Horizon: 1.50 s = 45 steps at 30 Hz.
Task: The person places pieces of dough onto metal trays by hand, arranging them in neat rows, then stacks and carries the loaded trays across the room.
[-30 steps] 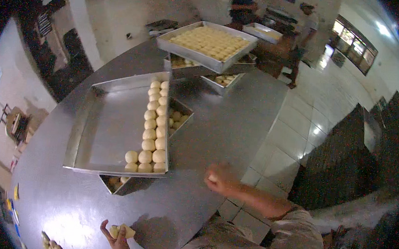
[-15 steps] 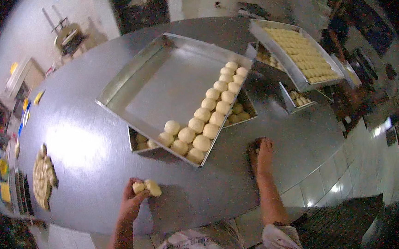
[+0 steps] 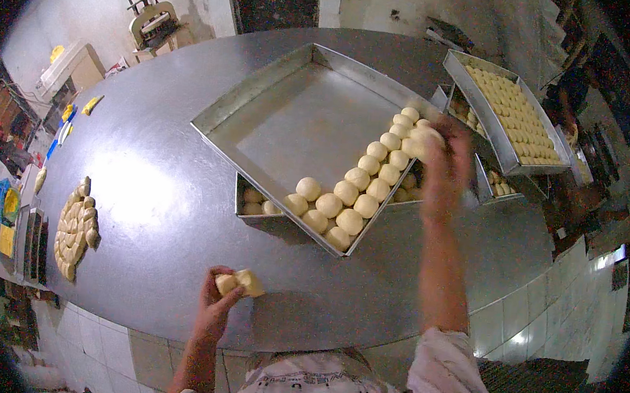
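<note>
My left hand [image 3: 219,299] is closed on two pieces of pale dough [image 3: 249,282], held together just above the metal table near its front edge. Over the right side of a large metal tray [image 3: 269,117], my right hand [image 3: 451,156] is smeared by motion, with a blurred dough ball [image 3: 425,141] at its fingers. Round dough balls [image 3: 357,177] stand in two rows along that side of the tray, and a few more line its near edge. Beneath this tray sits another tray [image 3: 258,219], also holding dough balls.
Cut dough pieces [image 3: 75,231] lie in a cluster at the table's left. A full tray of dough balls [image 3: 514,115] rests tilted on other trays at the far right. A metal hand press [image 3: 150,21] stands beyond the table [image 3: 308,298]. Someone's arm [image 3: 571,105] shows at far right.
My right hand has gone from the tabletop up and forward to the tray's right edge. My left hand still grips its dough. The whole view has shifted, moving the trays rightward in the picture.
</note>
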Each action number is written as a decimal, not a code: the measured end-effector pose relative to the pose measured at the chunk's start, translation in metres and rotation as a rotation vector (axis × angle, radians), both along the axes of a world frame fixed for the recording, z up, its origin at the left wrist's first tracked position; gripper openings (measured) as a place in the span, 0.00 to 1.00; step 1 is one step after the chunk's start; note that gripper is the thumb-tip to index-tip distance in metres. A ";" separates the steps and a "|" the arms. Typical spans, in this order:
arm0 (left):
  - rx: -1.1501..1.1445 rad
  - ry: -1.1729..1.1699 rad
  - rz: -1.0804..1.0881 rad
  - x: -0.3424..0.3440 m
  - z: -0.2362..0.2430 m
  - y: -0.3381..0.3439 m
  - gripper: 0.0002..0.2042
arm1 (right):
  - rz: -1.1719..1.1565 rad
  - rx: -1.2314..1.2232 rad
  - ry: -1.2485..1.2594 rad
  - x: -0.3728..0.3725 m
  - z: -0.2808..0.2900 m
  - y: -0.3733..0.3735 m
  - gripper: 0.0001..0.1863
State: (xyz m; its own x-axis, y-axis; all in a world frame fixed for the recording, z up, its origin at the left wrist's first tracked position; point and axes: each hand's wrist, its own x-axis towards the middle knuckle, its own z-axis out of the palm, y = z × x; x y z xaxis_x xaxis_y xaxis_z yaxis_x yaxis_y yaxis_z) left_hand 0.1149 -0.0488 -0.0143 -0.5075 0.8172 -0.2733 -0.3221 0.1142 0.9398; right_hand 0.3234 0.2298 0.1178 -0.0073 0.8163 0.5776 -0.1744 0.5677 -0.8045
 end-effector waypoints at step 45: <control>-0.122 0.185 -0.239 0.004 0.015 0.039 0.12 | -0.586 -0.033 -1.378 0.186 -0.209 -0.035 0.21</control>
State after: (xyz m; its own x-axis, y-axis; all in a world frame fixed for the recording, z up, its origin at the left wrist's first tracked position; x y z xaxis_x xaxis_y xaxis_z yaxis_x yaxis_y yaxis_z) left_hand 0.1185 -0.0096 0.0010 -0.3550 0.8862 -0.2976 -0.0980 0.2813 0.9546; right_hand 0.5094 0.1953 -0.0909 -0.1917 0.9082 0.3719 0.9512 0.2652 -0.1574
